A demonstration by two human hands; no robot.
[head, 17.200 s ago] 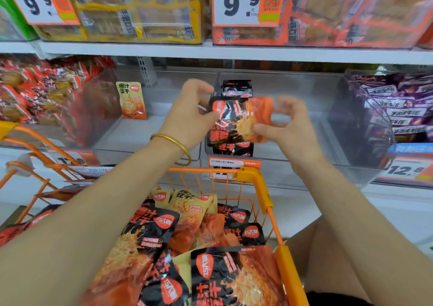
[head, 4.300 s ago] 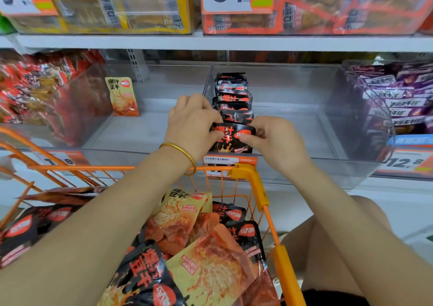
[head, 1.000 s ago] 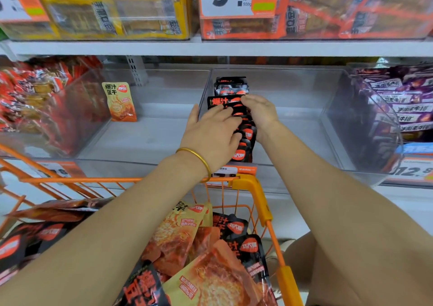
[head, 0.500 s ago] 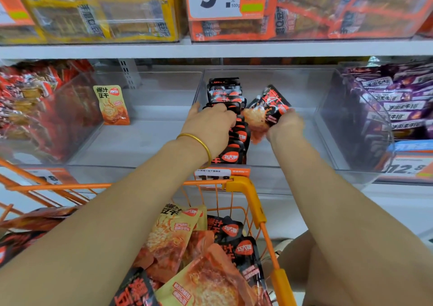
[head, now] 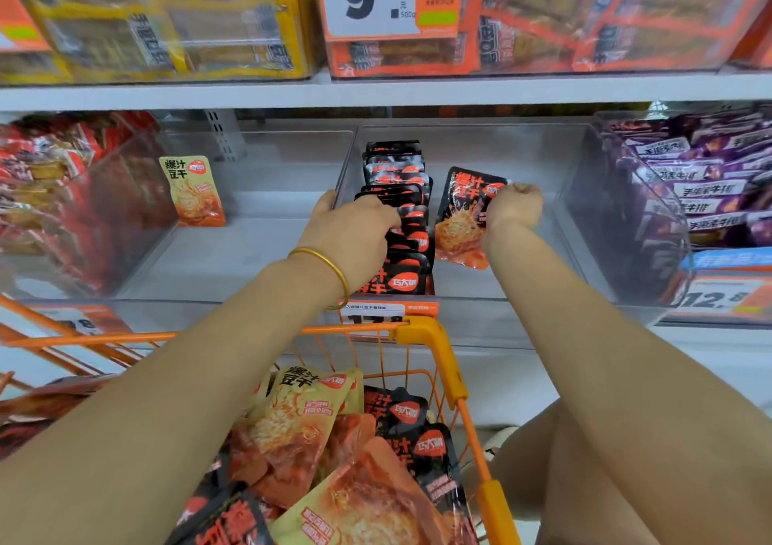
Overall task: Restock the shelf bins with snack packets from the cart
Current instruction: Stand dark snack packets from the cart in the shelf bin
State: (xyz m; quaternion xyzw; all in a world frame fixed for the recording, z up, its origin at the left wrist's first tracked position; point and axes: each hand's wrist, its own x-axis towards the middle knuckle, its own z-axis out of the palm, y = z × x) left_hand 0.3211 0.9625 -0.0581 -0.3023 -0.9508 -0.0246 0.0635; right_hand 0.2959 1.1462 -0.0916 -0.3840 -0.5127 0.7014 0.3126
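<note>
A shiny black and orange packet (head: 461,218) held up inside the clear bin (head: 551,156).
The right hand (head: 513,207) has its fingers curled tight on the packet's top corner. The left hand (head: 355,233) rests loose fingers on the row of packets (head: 403,193) just beside it.

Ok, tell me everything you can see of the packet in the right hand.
The packet is a flat, glossy plastic pouch: black on top with orange-red lettering and a red oval logo, orange below with a picture of food. It stands roughly upright, leaning a little, inside the clear bin, just right of the row of matching packets. The right hand pinches its upper right corner. Whether its bottom edge rests on the bin floor is unclear.
</note>
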